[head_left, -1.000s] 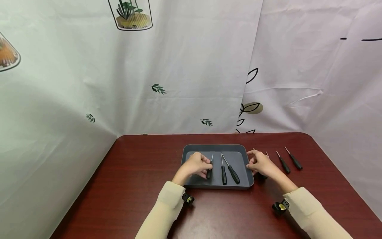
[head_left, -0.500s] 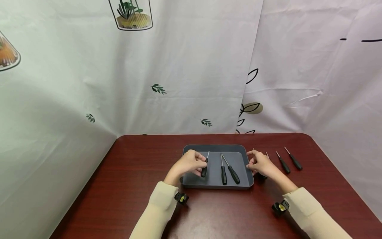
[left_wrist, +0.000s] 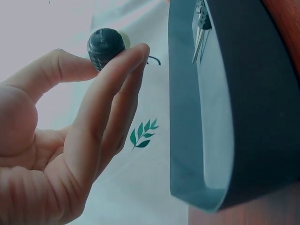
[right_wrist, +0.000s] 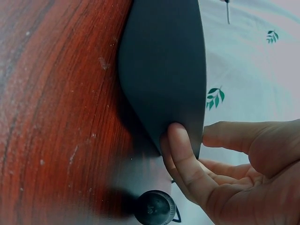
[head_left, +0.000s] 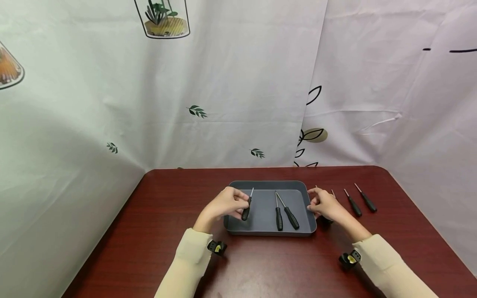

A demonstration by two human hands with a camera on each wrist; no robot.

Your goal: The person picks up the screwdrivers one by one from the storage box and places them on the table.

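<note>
My left hand (head_left: 226,203) pinches a black-handled screwdriver (head_left: 246,210) between thumb and fingers, over the left part of a grey tray (head_left: 262,215). In the left wrist view the screwdriver's handle end (left_wrist: 106,46) faces the camera, and the tray wall (left_wrist: 255,89) is to its right. Two more screwdrivers lie in the tray, one upright in view (head_left: 279,219) and one slanted (head_left: 292,217), their tips close together. At the tray's right side, my right hand (head_left: 324,203) grips the rim; the right wrist view shows fingers outside the wall (right_wrist: 164,70) and the thumb at its edge.
On the dark red table (head_left: 179,215), right of the tray, lie two screwdrivers, a nearer one (head_left: 353,203) and a farther one (head_left: 367,198). Others are partly hidden by my right hand; one handle end (right_wrist: 153,207) shows beside it. Printed cloth (head_left: 238,82) hangs behind.
My left hand has moved left with the screwdriver, from near the other two in the tray to over its left side. The right hand stays on the tray rim.
</note>
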